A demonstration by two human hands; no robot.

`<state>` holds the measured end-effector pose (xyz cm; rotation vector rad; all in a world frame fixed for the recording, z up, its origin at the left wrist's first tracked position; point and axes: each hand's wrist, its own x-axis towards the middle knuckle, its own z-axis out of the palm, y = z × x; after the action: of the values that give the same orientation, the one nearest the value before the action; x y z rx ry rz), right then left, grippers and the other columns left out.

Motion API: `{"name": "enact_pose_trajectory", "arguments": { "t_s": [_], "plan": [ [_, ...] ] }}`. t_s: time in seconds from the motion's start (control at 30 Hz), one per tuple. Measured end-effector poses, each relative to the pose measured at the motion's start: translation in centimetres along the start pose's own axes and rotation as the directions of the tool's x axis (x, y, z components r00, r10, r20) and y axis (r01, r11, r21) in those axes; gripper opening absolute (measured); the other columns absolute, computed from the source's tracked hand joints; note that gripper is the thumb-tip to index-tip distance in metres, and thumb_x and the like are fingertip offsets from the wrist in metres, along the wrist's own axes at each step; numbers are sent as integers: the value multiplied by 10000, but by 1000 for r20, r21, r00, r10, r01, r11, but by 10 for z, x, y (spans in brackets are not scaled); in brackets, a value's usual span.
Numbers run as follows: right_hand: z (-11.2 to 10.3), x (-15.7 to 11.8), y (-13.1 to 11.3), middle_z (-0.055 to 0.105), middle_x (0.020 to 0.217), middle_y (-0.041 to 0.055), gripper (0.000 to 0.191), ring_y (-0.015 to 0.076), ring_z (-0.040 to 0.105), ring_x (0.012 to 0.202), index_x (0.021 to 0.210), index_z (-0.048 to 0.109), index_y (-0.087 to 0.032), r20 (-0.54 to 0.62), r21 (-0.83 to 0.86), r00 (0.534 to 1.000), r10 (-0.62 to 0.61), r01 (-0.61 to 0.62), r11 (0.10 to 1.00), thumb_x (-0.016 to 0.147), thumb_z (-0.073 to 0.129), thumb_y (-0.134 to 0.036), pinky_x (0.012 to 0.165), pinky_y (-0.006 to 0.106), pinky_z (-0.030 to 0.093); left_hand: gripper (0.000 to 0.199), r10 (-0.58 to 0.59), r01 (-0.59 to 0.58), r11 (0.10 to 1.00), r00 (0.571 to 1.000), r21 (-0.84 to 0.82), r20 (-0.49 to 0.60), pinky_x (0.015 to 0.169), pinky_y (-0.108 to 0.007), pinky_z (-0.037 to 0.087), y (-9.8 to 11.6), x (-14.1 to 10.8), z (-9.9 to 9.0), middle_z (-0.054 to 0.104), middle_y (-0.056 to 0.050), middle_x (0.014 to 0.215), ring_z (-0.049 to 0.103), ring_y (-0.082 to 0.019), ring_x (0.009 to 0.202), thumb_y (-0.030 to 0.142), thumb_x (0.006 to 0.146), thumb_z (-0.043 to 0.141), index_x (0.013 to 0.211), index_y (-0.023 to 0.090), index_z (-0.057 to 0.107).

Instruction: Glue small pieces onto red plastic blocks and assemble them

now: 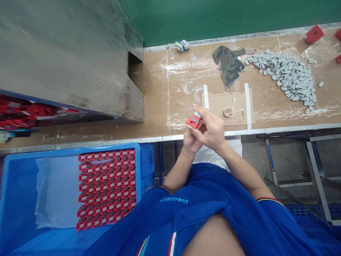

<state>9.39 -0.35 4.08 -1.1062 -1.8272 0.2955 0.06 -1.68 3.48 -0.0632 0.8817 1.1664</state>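
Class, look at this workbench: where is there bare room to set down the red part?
Bare bench top lies between the grey steel housing and the cardboard pad, beyond the left hand holding the red part. It is crowded to the right, around the heap of grey blocks beside the camouflage cloth.

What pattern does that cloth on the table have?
The cloth has green and brown camouflage, best seen in the head view.
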Motion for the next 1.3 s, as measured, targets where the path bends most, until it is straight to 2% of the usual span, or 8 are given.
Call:
{"name": "enact_pose_trajectory", "arguments": {
  "t_s": [0.17,0.33,0.47,0.6,0.77,0.97,1.13,1.3],
  "plan": [
    [2,0,0,736,1348,151,483,257,713,1261,1359,622,-161,34,-3,998,43,-43,999,1027,582,-509,1075,412,611,449,47,-47,999,999,-4,-18,1243,-235,394,0,1,-2,780,-58,1152,568,-132,1431,218,1115,304,1275,187,723],
    [3,-1,1,731,1354,161,476,252,710,1263,1379,612,-142,9,30,999,40,-40,999,1020,607,-455,1087,402,600,490,35,-35,999,999,7,-3,1236,-278,426,0,2,-2,789,-63,1117,606,-149,1395,262,1130,255,1378,187,671],
    [4,-3,2,729,1354,173,509,254,714,1254,1403,596,-133,-19,67,1000,13,-12,998,1009,630,-453,1083,395,601,415,41,-42,999,999,19,9,1212,-290,461,0,4,-7,778,-54,1194,610,-171,1393,284,1116,359,1371,219,680],
    [3,-4,0,709,1393,160,536,269,684,1306,1437,575,-163,37,57,998,43,-45,997,1001,618,-471,1113,430,585,345,91,-93,994,995,52,40,1205,-279,464,-1,3,-10,756,-52,1273,589,-189,1416,317,1080,497,1348,235,698],
    [2,-2,-2,718,1381,150,508,262,692,1297,1401,597,-177,39,38,998,56,-57,998,1017,576,-510,1100,434,596,323,110,-114,990,993,78,53,1202,-273,452,0,3,-11,754,-56,1267,611,-188,1380,335,1063,535,1310,231,716],
    [3,-4,-4,747,1324,159,497,251,717,1258,1413,574,-163,-135,110,990,-33,48,993,1020,608,-465,1044,411,628,356,54,-61,991,996,118,64,1130,-351,518,2,3,-11,775,-70,1092,708,-213,1187,390,1057,533,1313,218,710],
    [-2,-6,-9,737,1345,152,535,259,703,1286,1420,576,-173,-90,55,996,-13,18,998,1036,539,-544,1059,428,627,389,68,-78,985,995,153,71,1102,-342,531,2,-3,-11,778,-60,1150,713,-216,1190,457,1036,567,1358,277,692],
    [-5,-6,-11,708,1396,159,553,269,693,1303,1428,578,-163,-75,33,996,-37,40,999,1035,524,-548,1053,430,629,399,83,-96,986,992,139,94,1101,-321,525,3,-10,-10,788,-59,1132,735,-185,1111,412,1061,520,1406,272,665]
  ]
}}
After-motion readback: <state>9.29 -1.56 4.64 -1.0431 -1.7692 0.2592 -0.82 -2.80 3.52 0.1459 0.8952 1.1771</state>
